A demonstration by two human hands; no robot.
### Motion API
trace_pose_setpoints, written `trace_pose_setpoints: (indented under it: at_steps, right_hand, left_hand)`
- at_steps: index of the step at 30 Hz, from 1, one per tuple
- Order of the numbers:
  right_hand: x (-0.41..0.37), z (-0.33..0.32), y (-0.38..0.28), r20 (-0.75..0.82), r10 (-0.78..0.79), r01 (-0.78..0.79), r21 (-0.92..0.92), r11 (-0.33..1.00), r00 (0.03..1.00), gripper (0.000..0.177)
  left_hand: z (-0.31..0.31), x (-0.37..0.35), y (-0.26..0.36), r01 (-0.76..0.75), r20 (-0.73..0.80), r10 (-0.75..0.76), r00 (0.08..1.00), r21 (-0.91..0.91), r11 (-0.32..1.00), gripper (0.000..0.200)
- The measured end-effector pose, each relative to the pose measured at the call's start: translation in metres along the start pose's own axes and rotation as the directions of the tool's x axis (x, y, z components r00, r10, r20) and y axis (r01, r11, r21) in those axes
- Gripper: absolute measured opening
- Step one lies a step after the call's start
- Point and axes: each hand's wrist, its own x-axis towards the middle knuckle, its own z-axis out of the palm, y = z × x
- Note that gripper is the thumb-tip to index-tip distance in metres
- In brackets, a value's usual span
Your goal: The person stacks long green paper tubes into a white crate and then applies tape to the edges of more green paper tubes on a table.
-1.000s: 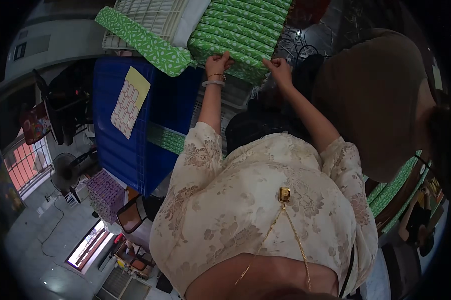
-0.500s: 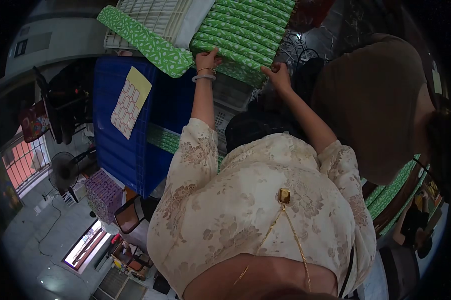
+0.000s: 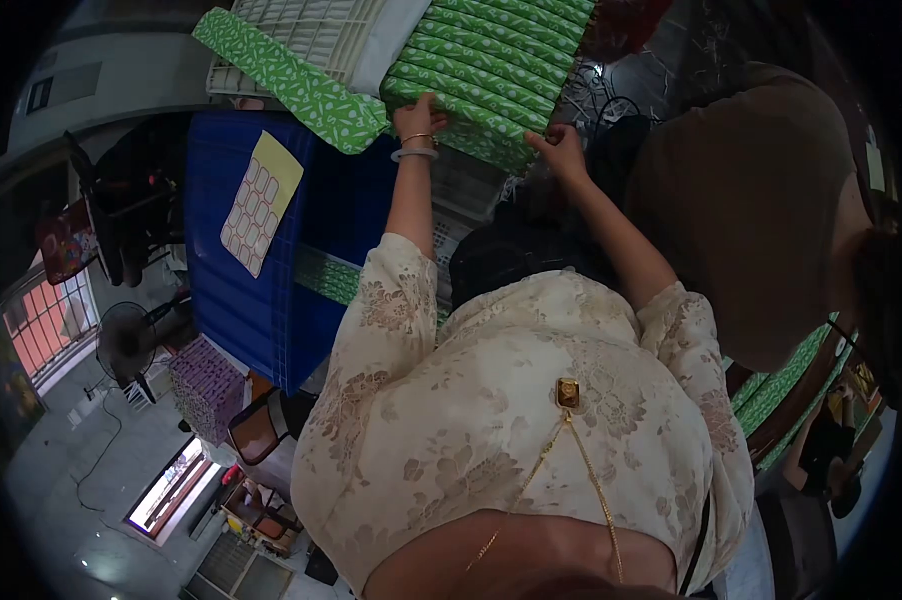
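Note:
A row of green packs with a white print stands packed tightly at the top of the view. My left hand is closed at the left end of the nearest pack, its thumb on top and the other fingers partly hidden. At the right end of that same pack, my right hand pinches the corner. A long, flat green printed piece lies slantwise just left of my left hand, over the edge of a cream wire basket.
To the left stands a blue plastic crate with a yellow-backed label sheet on its side. A person in a brown top is close on my right. Farther left are a fan and a purple patterned stack.
Both hands stay at the ends of the nearest green pack. My left wrist has shifted very slightly right; little else differs.

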Motion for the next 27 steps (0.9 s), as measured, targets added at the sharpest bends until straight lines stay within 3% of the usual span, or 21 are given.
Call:
trace_pose_setpoints:
  at_steps: [2, 3, 7, 9, 10, 12, 13, 15, 19, 21, 22, 24, 27]
  right_hand:
    - [-0.001, -0.003, -0.002, 0.012, 0.018, -0.018, 0.023, 1.0, 1.0, 0.07]
    - [-0.003, -0.006, -0.007, 0.026, 0.037, -0.038, 0.046, 0.998, 0.999, 0.068]
    - [-0.005, -0.016, -0.028, 0.005, -0.001, 0.0, 0.182, 0.983, 1.0, 0.059]
    - [-0.004, -0.021, -0.032, 0.207, 0.162, -0.194, 0.146, 0.97, 0.965, 0.047]
    - [-0.004, -0.019, -0.032, 0.205, 0.162, -0.194, 0.146, 0.97, 0.965, 0.047]
    - [-0.004, -0.015, -0.03, 0.2, 0.144, -0.178, 0.167, 0.97, 0.969, 0.039]
    - [-0.003, -0.012, -0.024, 0.202, 0.144, -0.179, 0.164, 0.97, 0.969, 0.039]
    - [-0.003, -0.012, -0.023, 0.154, 0.119, -0.159, 0.285, 0.945, 0.981, 0.038]
    - [-0.004, -0.04, -0.022, 0.193, 0.178, -0.23, 0.294, 0.928, 0.965, 0.039]
    - [0.003, -0.053, -0.007, 0.308, 0.442, -0.533, 0.358, 0.767, 0.842, 0.035]
    - [0.004, -0.062, -0.003, 0.306, 0.445, -0.535, 0.356, 0.766, 0.841, 0.035]
    - [0.003, -0.079, 0.0, 0.491, 0.497, -0.695, 0.426, 0.58, 0.716, 0.032]
    - [-0.016, -0.088, -0.032, 0.511, 0.473, -0.693, 0.469, 0.547, 0.718, 0.027]
  left_hand:
    - [-0.003, 0.005, 0.002, -0.022, -0.151, 0.003, 0.989, -0.13, 0.991, 0.033]
    - [-0.003, 0.007, 0.0, -0.035, -0.182, 0.007, 0.983, -0.151, 0.988, 0.038]
    - [-0.005, 0.008, -0.008, -0.095, -0.154, 0.075, 0.985, -0.127, 0.987, 0.039]
    - [-0.003, 0.003, -0.011, -0.169, -0.154, 0.154, 0.976, -0.096, 0.981, 0.036]
    - [0.0, 0.0, -0.012, -0.169, -0.152, 0.154, 0.976, -0.096, 0.981, 0.036]
    - [0.008, -0.009, -0.016, -0.3, -0.242, 0.293, 0.925, 0.012, 0.954, 0.029]
    - [0.011, -0.016, -0.015, -0.298, -0.244, 0.291, 0.925, 0.01, 0.954, 0.029]
    - [0.015, -0.027, -0.016, -0.423, -0.222, 0.47, 0.855, 0.229, 0.877, 0.026]
    - [0.016, -0.036, -0.021, -0.427, -0.18, 0.444, 0.878, 0.125, 0.896, 0.023]
    - [0.018, -0.043, -0.027, -0.313, -0.025, 0.312, 0.95, -0.053, 0.948, 0.024]
    - [0.021, -0.047, -0.028, -0.309, -0.024, 0.308, 0.951, -0.055, 0.949, 0.024]
    - [0.03, -0.054, -0.03, -0.174, 0.11, 0.185, 0.977, -0.108, 0.979, 0.032]
    - [0.041, -0.066, -0.028, -0.095, 0.193, 0.117, 0.974, -0.119, 0.988, 0.04]
